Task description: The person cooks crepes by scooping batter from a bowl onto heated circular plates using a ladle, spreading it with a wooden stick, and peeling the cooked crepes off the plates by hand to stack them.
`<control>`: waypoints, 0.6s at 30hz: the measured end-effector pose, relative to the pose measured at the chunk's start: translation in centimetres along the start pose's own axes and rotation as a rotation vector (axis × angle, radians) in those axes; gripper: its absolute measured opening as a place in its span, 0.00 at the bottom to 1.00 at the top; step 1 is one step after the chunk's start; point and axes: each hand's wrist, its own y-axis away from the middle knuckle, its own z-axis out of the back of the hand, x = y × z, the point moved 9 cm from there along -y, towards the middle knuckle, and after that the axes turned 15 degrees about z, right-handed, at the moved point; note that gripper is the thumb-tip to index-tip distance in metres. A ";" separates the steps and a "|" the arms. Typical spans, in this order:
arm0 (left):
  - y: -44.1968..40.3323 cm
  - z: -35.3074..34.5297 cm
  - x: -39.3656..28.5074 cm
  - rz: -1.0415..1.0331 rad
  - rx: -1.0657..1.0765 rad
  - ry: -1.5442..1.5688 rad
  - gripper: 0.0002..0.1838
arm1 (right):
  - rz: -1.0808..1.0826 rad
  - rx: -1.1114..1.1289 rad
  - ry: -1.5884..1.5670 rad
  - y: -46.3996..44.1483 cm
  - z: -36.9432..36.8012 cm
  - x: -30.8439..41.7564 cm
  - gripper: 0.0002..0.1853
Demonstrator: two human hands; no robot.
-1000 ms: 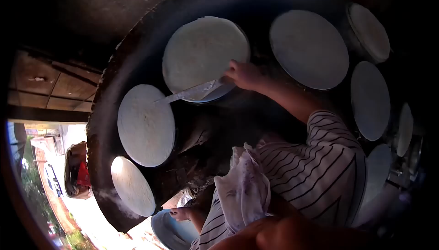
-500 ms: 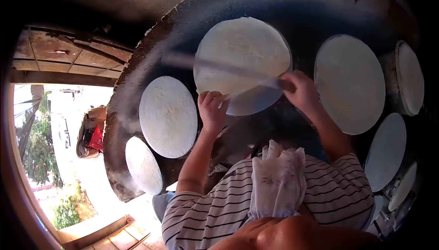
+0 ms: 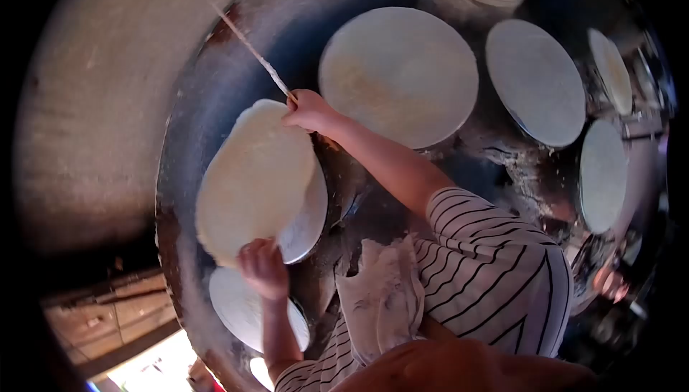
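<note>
A round pale flatbread point(image 3: 251, 177) lies off-centre on a round griddle plate point(image 3: 307, 223), leaving a crescent of bare plate at the lower right. My left hand point(image 3: 263, 268) is closed at the flatbread's lower edge, fingers pinching it. Above the flatbread's top right edge, my right hand point(image 3: 310, 112) is closed around a thin wooden stick point(image 3: 251, 49), which points up and left past the plate. My right wrist lies between this flatbread and a second round sheet point(image 3: 399, 76). How the right fingers meet the flatbread, if they do, is hidden.
More round pale plates surround me: one at lower left point(image 3: 244, 312) below my left hand, one to the right point(image 3: 535, 82), another further right point(image 3: 603, 175). A dark curved rim point(image 3: 166, 198) borders the left side. Haze hangs over the dark surface.
The view has turned, bringing the worked plate to the left. The stick has swung from across the flatbread to beyond its top edge. The bare crescent of plate now shows at lower right.
</note>
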 end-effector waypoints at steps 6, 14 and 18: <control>-3.2 -10.5 -10.7 -0.047 0.165 0.513 0.13 | -0.140 -0.260 0.563 6.7 23.3 5.8 0.17; -22.5 -28.7 -27.5 -0.364 0.275 0.342 0.26 | -0.151 -0.338 0.807 9.4 39.5 -0.6 0.13; -29.6 -37.8 -31.6 -0.421 0.399 0.238 0.29 | -0.028 -0.260 0.934 6.2 41.6 0.3 0.12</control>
